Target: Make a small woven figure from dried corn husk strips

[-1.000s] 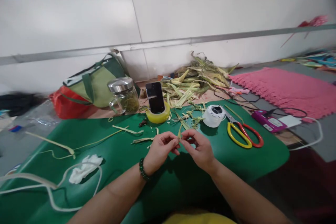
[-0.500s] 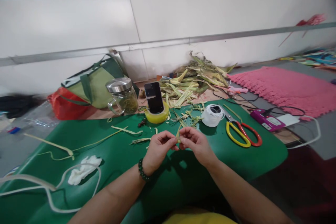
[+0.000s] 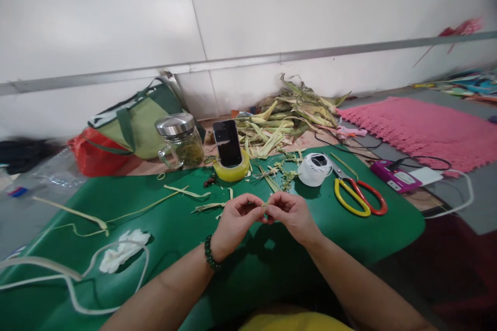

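Observation:
Above the green tabletop [image 3: 171, 238], my left hand [image 3: 236, 222] and my right hand [image 3: 293, 219] meet fingertip to fingertip. Both are closed in a pinch on a small strip of corn husk [image 3: 264, 205], most of it hidden by the fingers. Just beyond them lie husk scraps [image 3: 207, 207] and small green sprigs [image 3: 288, 180]. A phone [image 3: 228, 144] leans upright in a roll of yellow tape [image 3: 232, 172]. Right of my hands are a white spool-like roll [image 3: 310, 171] and scissors [image 3: 359, 197] with one yellow and one red handle.
A pile of corn husks [image 3: 295, 108] lies against the wall. At the back left stand a lidded glass mug [image 3: 180, 142] and a green bag [image 3: 147, 134]. Crumpled white tissue [image 3: 124, 252] and a white cable [image 3: 73, 289] are at the left, a purple power strip [image 3: 394, 176] at the right.
The husk tip that stuck up between my fingers no longer shows; the strip is now tucked lower in the pinch. My hands have stayed nearly in place.

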A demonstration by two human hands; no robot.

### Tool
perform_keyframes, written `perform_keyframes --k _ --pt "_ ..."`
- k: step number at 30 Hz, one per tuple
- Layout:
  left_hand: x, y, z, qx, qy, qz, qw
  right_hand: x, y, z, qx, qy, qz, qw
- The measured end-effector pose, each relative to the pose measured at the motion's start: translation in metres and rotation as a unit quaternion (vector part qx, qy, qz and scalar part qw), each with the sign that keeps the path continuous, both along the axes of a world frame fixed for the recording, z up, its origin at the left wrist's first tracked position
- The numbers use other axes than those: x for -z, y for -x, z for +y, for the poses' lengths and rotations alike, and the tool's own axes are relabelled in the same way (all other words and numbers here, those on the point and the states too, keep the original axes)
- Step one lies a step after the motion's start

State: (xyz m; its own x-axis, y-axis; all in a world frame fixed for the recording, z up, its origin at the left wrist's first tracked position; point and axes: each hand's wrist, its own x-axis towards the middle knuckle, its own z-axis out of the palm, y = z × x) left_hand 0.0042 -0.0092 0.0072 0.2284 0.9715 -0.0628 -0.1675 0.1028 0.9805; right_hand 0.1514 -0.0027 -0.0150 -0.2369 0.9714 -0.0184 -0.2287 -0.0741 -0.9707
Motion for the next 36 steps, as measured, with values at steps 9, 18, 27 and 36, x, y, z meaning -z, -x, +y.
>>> perform_keyframes --k 9,18,27,36 --pt "0.0012 0.0018 0.0023 -0.024 0.012 0.008 1.0 0.0007 -0.0001 -0.0038 0.011 -0.047 -0.023 0.999" --pt "-0.0024 0.0028 0.0005 -0.007 0.006 0.043 0.999 0.0051 0.0014 -0.0056 0.051 -0.119 -0.112 0.985" --pt "-0.0001 0.0022 -0.002 -0.006 -0.022 0.039 0.999 -0.0009 -0.0034 -0.0026 0.014 -0.046 -0.04 0.998" --pt "-0.002 0.0026 0.0003 -0.016 0.003 0.045 0.999 -0.0018 -0.0059 -0.0037 0.002 -0.058 -0.02 0.998"
